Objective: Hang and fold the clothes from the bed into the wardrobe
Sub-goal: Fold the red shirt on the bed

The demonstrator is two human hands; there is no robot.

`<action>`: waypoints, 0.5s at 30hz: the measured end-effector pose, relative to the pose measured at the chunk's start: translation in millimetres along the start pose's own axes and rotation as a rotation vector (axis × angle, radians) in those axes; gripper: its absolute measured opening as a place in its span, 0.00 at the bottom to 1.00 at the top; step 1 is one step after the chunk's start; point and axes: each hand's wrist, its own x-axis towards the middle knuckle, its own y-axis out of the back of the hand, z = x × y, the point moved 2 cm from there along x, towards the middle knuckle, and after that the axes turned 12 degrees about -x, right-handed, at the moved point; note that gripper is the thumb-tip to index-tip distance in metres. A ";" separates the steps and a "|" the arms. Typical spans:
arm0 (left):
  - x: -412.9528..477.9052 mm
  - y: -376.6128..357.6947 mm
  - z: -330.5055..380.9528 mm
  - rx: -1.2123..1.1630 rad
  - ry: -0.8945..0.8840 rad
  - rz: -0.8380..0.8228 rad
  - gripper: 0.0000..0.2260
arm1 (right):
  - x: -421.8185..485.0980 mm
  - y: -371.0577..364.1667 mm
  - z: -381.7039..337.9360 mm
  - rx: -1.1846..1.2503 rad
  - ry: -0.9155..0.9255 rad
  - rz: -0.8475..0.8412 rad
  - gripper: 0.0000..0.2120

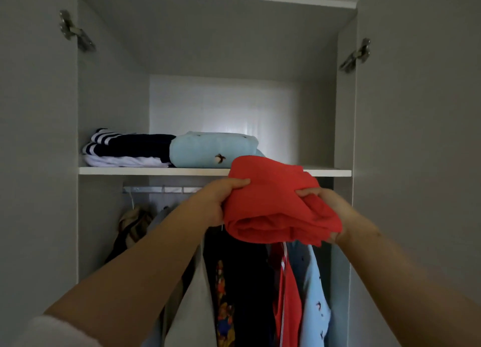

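Observation:
A folded red garment [273,203] is held up in front of the wardrobe's white shelf [156,171], its far edge level with the shelf's front lip. My left hand [218,198] grips its left side, thumb on top. My right hand [330,211] grips its right side, fingers curled into the cloth. On the shelf lie a folded navy-and-white striped garment [125,148] at the left and a folded light blue garment [213,148] beside it. The shelf's right part is bare.
Below the shelf a metal rail [161,189] carries several hung clothes: a grey one [192,307], a dark patterned one [234,281], a red one [286,294] and a light blue one [316,307]. Both grey wardrobe doors [36,138] stand open at the sides.

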 end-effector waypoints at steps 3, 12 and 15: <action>44.0 -18.1 18.7 0.009 -0.068 -0.017 0.10 | 41.9 19.9 -24.5 -0.021 0.034 -0.017 0.10; 155.2 -42.9 74.5 0.084 -0.268 -0.134 0.11 | 138.2 47.2 -75.1 -0.078 0.198 0.001 0.05; 184.1 -45.8 98.4 0.248 -0.496 -0.099 0.05 | 160.1 54.6 -87.7 -0.127 0.325 0.039 0.03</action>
